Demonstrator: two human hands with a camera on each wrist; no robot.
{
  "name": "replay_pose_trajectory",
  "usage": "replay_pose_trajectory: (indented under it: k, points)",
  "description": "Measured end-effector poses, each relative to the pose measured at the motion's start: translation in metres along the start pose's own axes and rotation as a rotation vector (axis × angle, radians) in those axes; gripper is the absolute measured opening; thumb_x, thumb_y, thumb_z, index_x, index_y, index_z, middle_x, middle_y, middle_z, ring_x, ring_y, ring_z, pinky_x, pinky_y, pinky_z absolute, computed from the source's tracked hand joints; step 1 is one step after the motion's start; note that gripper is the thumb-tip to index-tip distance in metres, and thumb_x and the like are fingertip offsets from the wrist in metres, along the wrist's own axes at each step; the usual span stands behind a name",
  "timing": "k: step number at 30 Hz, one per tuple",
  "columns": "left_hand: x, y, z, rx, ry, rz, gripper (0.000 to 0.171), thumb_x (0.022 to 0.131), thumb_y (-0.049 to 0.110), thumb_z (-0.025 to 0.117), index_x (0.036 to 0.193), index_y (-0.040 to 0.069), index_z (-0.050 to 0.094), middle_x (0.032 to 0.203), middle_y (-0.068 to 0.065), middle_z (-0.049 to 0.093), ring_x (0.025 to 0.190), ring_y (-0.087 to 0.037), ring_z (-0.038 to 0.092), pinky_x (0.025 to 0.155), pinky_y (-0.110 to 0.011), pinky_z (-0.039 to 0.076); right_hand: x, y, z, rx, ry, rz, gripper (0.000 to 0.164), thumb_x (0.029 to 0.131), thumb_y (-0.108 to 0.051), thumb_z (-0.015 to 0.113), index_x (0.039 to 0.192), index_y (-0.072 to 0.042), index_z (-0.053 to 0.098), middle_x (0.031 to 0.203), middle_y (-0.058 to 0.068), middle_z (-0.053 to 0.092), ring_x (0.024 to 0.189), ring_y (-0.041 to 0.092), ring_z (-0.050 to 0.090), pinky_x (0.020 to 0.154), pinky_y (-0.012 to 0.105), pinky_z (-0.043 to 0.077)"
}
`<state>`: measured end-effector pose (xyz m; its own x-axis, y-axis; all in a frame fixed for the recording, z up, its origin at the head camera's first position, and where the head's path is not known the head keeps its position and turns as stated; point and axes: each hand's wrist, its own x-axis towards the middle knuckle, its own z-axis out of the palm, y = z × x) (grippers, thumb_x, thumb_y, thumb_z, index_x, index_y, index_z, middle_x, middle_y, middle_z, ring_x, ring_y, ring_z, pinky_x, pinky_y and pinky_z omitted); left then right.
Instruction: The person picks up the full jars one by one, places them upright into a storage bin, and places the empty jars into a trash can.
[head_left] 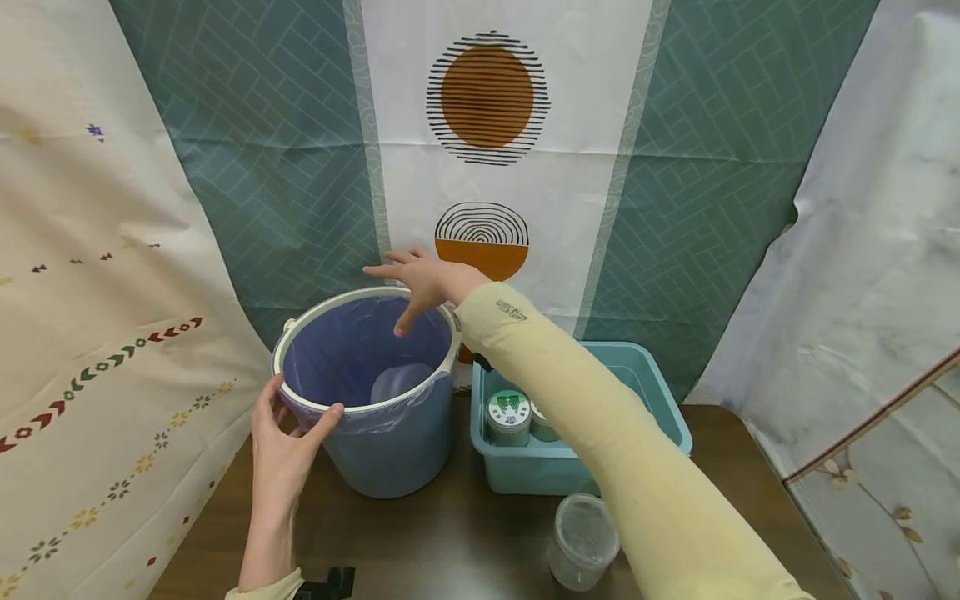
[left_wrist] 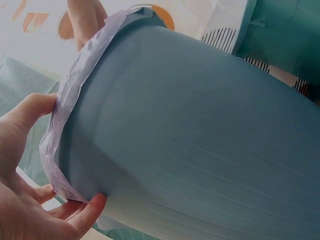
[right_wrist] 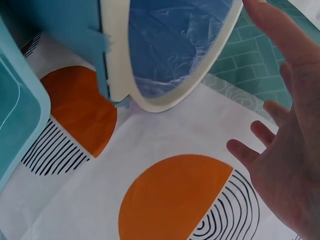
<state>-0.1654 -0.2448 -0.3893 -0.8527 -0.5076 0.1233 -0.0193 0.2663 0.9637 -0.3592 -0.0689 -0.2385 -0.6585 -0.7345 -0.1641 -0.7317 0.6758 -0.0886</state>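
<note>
A blue trash bin (head_left: pixel 390 462) with a white ring round its mouth stands on the left of the table. A thin purple bag (head_left: pixel 330 342) lines it, the bag's edge folded over the rim, and a pale rounded shape (head_left: pixel 401 382) shows inside. My left hand (head_left: pixel 281 450) holds the bin's near left rim, thumb and fingers spread along it; the left wrist view shows the fingertips (left_wrist: pixel 97 202) against the bag edge and wall. Above the bin's far right rim is my right hand (head_left: pixel 427 279), fingers spread and nothing in it.
Right of the bin sits a teal tub (head_left: pixel 540 475) with lidded jars (head_left: pixel 508 417) in it, partly hidden by my right sleeve (head_left: pixel 600 408). A clear jar (head_left: pixel 581 542) stands on the brown table (head_left: pixel 420 542) in front. Patterned cloth (head_left: pixel 285 142) hangs close behind.
</note>
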Motion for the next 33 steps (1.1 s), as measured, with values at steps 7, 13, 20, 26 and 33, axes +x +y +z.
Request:
replay_pose_trajectory:
  k: [7, 13, 20, 26, 33]
  points:
    - [-0.001, -0.001, 0.000, 0.006, -0.008, -0.009, 0.103, 0.080, 0.027, 0.083, 0.158, 0.020, 0.015, 0.161, -0.011, 0.019, 0.144, -0.033, 0.030, 0.113, -0.057, 0.038, -0.006, 0.006, 0.008, 0.045, -0.004, -0.006, 0.104, 0.078, -0.047, 0.079, 0.158, -0.038, 0.014, 0.169, 0.003, 0.003, 0.155, 0.033, 0.001, 0.123, 0.057, 0.019]
    - [0.000, -0.003, -0.001, -0.001, -0.014, -0.010, 0.105, 0.080, 0.028, 0.083, 0.159, 0.019, 0.014, 0.162, -0.011, 0.017, 0.146, -0.034, 0.028, 0.113, -0.057, 0.037, -0.009, 0.010, 0.014, 0.074, -0.001, -0.023, 0.104, 0.076, -0.044, 0.081, 0.158, -0.037, 0.017, 0.169, 0.003, 0.007, 0.155, 0.031, 0.003, 0.122, 0.057, 0.022]
    - [0.000, -0.004, -0.001, -0.006, -0.006, -0.010, 0.105, 0.080, 0.028, 0.083, 0.159, 0.020, 0.014, 0.162, -0.011, 0.018, 0.146, -0.033, 0.028, 0.114, -0.057, 0.037, -0.017, 0.019, 0.021, 0.088, -0.012, -0.041, 0.101, 0.076, -0.044, 0.080, 0.158, -0.035, 0.021, 0.168, 0.004, 0.012, 0.155, 0.030, 0.004, 0.123, 0.059, 0.020]
    - [0.000, -0.004, -0.002, -0.001, -0.004, -0.011, 0.105, 0.080, 0.028, 0.083, 0.159, 0.021, 0.014, 0.162, -0.011, 0.018, 0.146, -0.033, 0.028, 0.113, -0.057, 0.038, -0.036, 0.027, 0.028, 0.119, 0.015, -0.042, 0.101, 0.075, -0.040, 0.082, 0.157, -0.034, 0.024, 0.166, 0.003, 0.021, 0.151, 0.031, 0.014, 0.120, 0.057, 0.027]
    - [0.001, -0.004, -0.001, -0.003, -0.002, -0.005, 0.105, 0.080, 0.029, 0.083, 0.159, 0.021, 0.014, 0.162, -0.011, 0.018, 0.146, -0.034, 0.028, 0.114, -0.057, 0.037, -0.067, 0.041, 0.041, 0.102, 0.030, -0.043, 0.093, 0.080, -0.045, 0.077, 0.157, -0.031, 0.027, 0.163, 0.004, 0.027, 0.149, 0.030, 0.024, 0.120, 0.055, 0.029]
